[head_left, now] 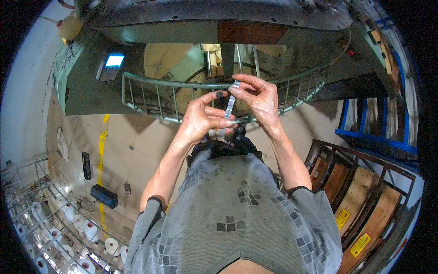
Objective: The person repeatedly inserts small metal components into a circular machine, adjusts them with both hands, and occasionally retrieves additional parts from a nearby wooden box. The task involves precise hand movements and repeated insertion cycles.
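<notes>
A narrow silvery strip (229, 107), marked off in short segments, runs at a steep slant between my hands. Its upper end is pinched between the thumb and index finger of my right hand (261, 97). Lower down, my left hand (199, 119) grips the strip with its thumb against the fingers. A dark band or wrap (220, 94) covers the tip of my left index finger. Both hands are in front of a curved green rail guard (157, 84). What the strip is exactly cannot be made out.
A large green machine (182, 32) spans the far side, with a lit screen (114, 60) at left. White yarn cones (91, 230) sit on a rack at lower left. Wooden boards (356, 192) in a metal rack and blue shelving (376, 137) stand at right.
</notes>
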`<state>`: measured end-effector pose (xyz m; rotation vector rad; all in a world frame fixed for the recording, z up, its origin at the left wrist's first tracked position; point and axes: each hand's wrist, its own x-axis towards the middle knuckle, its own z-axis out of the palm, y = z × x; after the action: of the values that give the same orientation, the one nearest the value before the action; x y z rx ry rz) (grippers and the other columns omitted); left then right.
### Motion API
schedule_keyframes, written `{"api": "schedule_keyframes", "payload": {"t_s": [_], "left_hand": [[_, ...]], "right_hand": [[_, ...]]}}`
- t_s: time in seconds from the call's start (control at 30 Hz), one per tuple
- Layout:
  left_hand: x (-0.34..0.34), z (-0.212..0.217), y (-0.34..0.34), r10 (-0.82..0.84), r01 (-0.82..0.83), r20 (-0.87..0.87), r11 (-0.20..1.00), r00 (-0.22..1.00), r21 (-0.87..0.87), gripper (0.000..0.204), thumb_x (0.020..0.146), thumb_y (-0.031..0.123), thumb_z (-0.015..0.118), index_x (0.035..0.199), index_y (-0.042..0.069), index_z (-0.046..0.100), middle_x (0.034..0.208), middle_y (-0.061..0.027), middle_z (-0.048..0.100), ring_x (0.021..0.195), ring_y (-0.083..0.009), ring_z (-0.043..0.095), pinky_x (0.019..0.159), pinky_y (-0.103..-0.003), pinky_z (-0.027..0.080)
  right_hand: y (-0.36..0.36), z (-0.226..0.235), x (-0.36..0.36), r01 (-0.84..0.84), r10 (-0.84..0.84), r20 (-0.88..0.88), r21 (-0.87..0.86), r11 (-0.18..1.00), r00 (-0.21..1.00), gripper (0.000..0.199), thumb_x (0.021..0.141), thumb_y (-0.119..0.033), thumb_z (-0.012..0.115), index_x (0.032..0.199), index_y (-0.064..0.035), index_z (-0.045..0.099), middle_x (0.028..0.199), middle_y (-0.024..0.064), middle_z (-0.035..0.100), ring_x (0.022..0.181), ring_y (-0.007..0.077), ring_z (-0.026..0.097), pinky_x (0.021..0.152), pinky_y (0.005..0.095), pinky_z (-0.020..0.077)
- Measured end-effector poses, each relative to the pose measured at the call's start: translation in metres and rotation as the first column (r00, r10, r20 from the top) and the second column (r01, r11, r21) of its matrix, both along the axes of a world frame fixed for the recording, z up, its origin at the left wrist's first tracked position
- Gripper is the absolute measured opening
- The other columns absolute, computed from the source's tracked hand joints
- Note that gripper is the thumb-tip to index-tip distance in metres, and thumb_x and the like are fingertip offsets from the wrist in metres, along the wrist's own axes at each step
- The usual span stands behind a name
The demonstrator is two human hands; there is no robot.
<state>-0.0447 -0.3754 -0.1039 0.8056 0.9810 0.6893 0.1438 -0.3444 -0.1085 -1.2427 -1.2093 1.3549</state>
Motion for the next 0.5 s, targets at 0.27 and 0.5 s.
{"api": "schedule_keyframes", "payload": {"t_s": [0.27,0.5], "left_hand": [[0.004,0.006,0.0,0.045,-0.044,0.067,0.999,0.997,-0.022,0.072,0.079,-0.009,0.07,0.142,0.001,0.036,0.109,-0.0253,0.067,0.085,-0.0303,0.072,0.07,-0.039,0.063],[0.005,0.007,0.0,0.019,-0.019,0.017,1.0,1.0,0.006,0.089,0.076,-0.012,0.069,0.151,0.009,0.025,0.104,-0.0242,0.068,0.08,-0.0305,0.072,0.061,-0.036,0.061]], "right_hand": [[-0.003,-0.002,-0.002,-0.007,0.005,0.084,0.018,1.0,0.996,0.033,0.081,-0.008,0.077,0.111,0.0032,0.067,0.087,0.0039,0.07,0.079,0.0074,0.063,0.073,0.0219,0.0512],[0.008,0.003,0.007,-0.099,0.065,-0.149,-0.237,0.966,0.987,0.024,0.089,-0.018,0.069,0.103,0.0021,0.068,0.084,0.0091,0.071,0.074,0.0119,0.064,0.073,0.0265,0.052]]}}
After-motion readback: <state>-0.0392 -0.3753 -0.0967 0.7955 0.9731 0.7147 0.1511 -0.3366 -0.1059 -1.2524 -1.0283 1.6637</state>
